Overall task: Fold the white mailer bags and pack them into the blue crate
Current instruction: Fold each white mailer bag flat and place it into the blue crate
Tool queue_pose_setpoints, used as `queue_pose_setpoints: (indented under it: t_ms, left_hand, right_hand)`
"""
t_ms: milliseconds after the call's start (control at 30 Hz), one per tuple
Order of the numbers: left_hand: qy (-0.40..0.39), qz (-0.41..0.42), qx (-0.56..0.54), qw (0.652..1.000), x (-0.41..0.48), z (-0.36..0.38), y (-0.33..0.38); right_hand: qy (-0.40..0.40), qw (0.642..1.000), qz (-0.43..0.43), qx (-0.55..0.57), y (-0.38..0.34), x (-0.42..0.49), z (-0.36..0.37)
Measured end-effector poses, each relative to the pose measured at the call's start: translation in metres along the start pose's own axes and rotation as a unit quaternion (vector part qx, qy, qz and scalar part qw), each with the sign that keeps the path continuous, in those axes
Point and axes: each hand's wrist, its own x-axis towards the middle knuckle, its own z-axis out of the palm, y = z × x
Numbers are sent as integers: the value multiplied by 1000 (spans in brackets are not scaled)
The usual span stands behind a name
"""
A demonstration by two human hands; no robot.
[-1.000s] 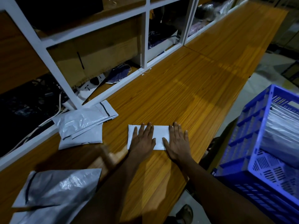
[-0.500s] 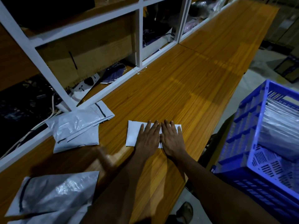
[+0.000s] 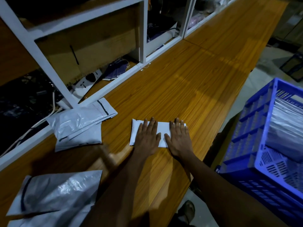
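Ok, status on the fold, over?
Left hand and right hand open, pressing flat on folded mailer bag. Bag on table, not yet in blue crate. Nothing between bag and crate; unfolded bags wait left.

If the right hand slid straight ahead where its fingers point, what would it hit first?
Beyond the right hand and the folded mailer bag lies bare wooden table; the white shelf frame far ahead is probably first.
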Motion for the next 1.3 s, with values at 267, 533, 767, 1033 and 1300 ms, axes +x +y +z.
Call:
queue_pose_setpoints:
  t_ms: [267,533,767,1033,1300]
  left_hand:
    - [-42,-37,48,997,3,-12,-21]
    - [-34,-32,8,999,-26,-10,-27]
    - [-36,-60,68,995,-23,-17,-44]
    - [-29,34,85,995,-13,-16,-2]
    - [5,23,33,999,-11,-8,-4]
  right_hand:
    - [-11,1000,-3,-7,1,3,-5]
    - [-26,999,-17,-13,9,-15,2]
    - [-24,999,22,-34,7,-12,-7]
    - [20,995,-92,38,-32,-13,-10]
    - [-18,997,-72,-4,-30,0,-4]
